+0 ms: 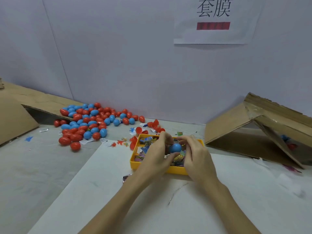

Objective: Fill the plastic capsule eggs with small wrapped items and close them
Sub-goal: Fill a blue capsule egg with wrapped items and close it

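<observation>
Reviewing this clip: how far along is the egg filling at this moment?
Well underway. A big pile of closed red and blue eggs lies by the wall. In hand: both the left hand and right hand hold a blue egg piece over the yellow tray. Left: wrapped items in the tray and loose red halves behind it.

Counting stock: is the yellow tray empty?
No. The yellow tray holds small wrapped packets, visible beside both hands.
</observation>
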The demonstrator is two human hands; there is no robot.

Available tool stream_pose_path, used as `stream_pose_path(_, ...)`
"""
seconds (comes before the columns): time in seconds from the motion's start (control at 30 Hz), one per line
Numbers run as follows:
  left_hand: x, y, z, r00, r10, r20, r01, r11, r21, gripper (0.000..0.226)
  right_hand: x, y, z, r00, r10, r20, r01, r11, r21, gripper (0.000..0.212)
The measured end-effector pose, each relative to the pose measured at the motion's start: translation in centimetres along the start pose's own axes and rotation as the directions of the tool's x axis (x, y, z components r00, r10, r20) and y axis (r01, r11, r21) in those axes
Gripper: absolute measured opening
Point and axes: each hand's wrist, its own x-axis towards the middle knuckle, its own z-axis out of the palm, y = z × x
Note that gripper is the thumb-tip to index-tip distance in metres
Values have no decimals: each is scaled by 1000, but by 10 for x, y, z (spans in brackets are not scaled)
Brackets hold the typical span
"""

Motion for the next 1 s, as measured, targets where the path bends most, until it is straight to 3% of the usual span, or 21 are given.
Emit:
stream_pose_path(0.1,-3,-1,-5,1000,17,-21,-16,999,27,35,-3,-6,2,997,-70,-19,72,995,73,33)
stream_pose_path(0.2,-6,-3,-10,994,55,-97,-51,998,39,33,-4,-12,7,999,-50,-5,50,993,105,28)
stream_pose_path(0.33,-5,0,-15,988,95,-123,-100,995,-29,43,-2,-11,6,993,112,43,-119,963,242,29)
stream_pose_path(0.47,-4,4,-17,983,136,-125,-144,988,-62,42,0,-8,0,950,252,184,-310,821,480,24)
stream_pose_path(0.67,-7,4,-22,989,90,-120,-107,983,-149,34,5,-6,-4,927,316,202,-374,745,552,22)
stream_pose_path(0.77,-8,6,-21,995,43,-87,-59,979,-196,29,4,-4,-8,942,267,204,-336,761,555,20)
stream_pose_path(0.93,-8,6,-22,994,97,-51,-103,988,-113,45,5,-4,-6,921,338,192,-387,752,534,19)
stream_pose_path(1.0,-8,6,-21,988,142,-65,-146,986,-76,42,6,-5,-6,913,345,218,-408,748,524,20)
